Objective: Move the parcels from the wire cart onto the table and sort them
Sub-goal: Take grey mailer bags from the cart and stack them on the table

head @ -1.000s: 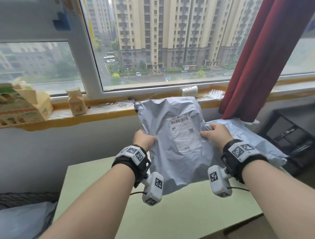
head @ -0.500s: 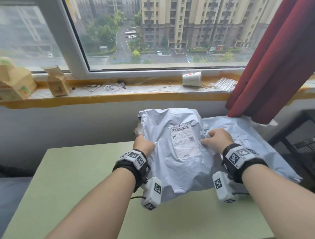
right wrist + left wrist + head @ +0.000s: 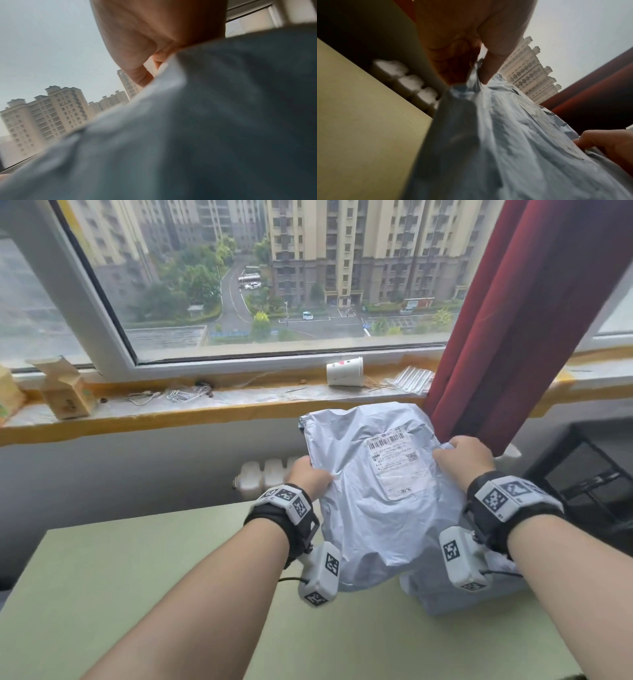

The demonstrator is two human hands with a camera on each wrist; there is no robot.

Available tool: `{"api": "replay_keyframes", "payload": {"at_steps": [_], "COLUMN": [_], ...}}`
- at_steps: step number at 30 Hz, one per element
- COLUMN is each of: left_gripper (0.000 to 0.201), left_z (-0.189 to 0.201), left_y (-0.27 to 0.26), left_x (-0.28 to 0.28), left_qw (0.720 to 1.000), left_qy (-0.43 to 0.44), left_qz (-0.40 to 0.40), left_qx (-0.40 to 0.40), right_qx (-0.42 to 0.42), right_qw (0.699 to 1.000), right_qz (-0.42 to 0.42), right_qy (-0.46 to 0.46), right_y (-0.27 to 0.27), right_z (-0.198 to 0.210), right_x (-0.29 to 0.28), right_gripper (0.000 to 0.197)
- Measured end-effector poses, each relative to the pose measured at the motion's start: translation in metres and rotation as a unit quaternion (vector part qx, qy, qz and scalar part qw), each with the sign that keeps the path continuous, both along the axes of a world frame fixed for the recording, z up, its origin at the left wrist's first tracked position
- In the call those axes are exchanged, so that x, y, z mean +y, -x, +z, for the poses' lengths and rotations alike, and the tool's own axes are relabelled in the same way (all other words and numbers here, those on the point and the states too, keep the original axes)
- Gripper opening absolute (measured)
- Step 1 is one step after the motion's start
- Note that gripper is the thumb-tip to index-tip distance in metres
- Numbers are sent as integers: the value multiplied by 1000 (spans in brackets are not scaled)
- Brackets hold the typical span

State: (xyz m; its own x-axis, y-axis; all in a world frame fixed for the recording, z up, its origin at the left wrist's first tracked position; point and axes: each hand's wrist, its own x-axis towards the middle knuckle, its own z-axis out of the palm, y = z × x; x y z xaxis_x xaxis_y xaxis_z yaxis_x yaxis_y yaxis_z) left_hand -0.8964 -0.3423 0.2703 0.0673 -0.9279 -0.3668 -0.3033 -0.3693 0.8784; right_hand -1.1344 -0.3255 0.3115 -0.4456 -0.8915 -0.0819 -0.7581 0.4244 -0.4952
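I hold a grey plastic mailer parcel (image 3: 376, 508) upright above the pale green table (image 3: 137, 594), its white shipping label (image 3: 397, 463) facing me. My left hand (image 3: 310, 475) pinches the parcel's left edge, its thumb and fingers bunching the film (image 3: 476, 81). My right hand (image 3: 462, 457) grips the right edge (image 3: 164, 65). Beneath and behind it a second grey parcel (image 3: 455, 597) lies on the table's right part, mostly hidden by the held one and my right wrist. The black wire cart (image 3: 582, 474) stands to the right of the table.
A windowsill runs behind the table with a tipped paper cup (image 3: 344, 371), a small cardboard box (image 3: 66, 392) and small loose items. A red curtain (image 3: 513, 320) hangs at the right. A white radiator (image 3: 263, 477) sits below the sill, past the table's far edge.
The parcel and both hands have shifted to the right over the table, above the lying parcel. My view has tilted down and swung right. Both grips are unchanged.
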Motion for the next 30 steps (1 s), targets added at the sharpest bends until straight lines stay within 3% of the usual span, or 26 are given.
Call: {"api": "replay_keyframes", "payload": {"at_steps": [5,7,9,12,15,18,21,23,26,30], "left_gripper": [17,17,25,37,41,50,57,42,19,26], "left_z": [-11,-27,-57,-93,-101,-107,-76,-50,-49,-50], "left_y": [61,80,94,104,102,95,87,85,83,82], "left_x": [-7,-12,-21,-28,-26,-31,-20,-5,5,10], "left_qw": [997,995,992,989,991,995,994,990,981,980], "left_qy": [-12,-27,-47,-75,-81,-60,-73,-105,-150,-157], "left_qz": [-69,-91,-106,-115,-102,-75,-78,-82,-101,-112], "left_qx": [34,45,46,46,23,5,16,46,72,56], "right_qx": [4,5,6,56,111,107,104,113,113,119], "right_qw": [997,996,995,998,983,971,967,966,965,964], "right_qz": [-75,-89,-96,-11,89,114,106,104,101,102], "right_qy": [-1,7,5,-31,-113,-179,-205,-206,-212,-213], "right_y": [66,86,95,90,69,51,47,50,55,53], "right_z": [-2,-8,-20,-44,-67,-81,-91,-96,-100,-94], "right_x": [12,14,13,10,7,6,4,3,3,5], "right_gripper": [26,27,41,63,63,66,68,68,68,68]}}
